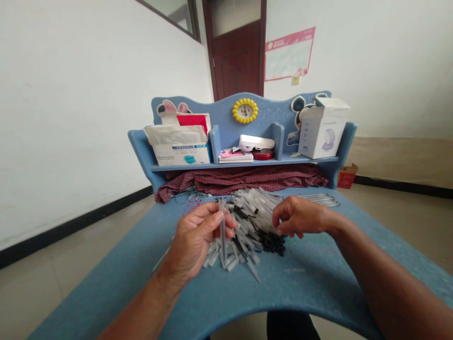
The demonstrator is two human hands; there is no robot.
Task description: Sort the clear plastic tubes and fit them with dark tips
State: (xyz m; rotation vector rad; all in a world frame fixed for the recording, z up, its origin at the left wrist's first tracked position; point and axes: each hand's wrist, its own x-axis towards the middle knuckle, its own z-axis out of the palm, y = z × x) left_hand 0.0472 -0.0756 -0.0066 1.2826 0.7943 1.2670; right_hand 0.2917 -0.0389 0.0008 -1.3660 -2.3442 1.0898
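A heap of clear plastic tubes (249, 208) lies in the middle of the blue desk (304, 283), with a small pile of black caps (272, 243) at its near right side. My left hand (198, 238) is closed round one clear tube (222, 229), held upright above the heap's near edge. My right hand (299, 217) hovers over the black caps with its fingers curled down in a pinch; what they hold, if anything, is hidden.
A red checked cloth (244, 179) lies at the back under the desk's shelf (247, 163). The shelf carries a box of masks (182, 151), booklets, a red tin and a white carton (322, 130). A row of finished tubes (320, 199) lies at the right.
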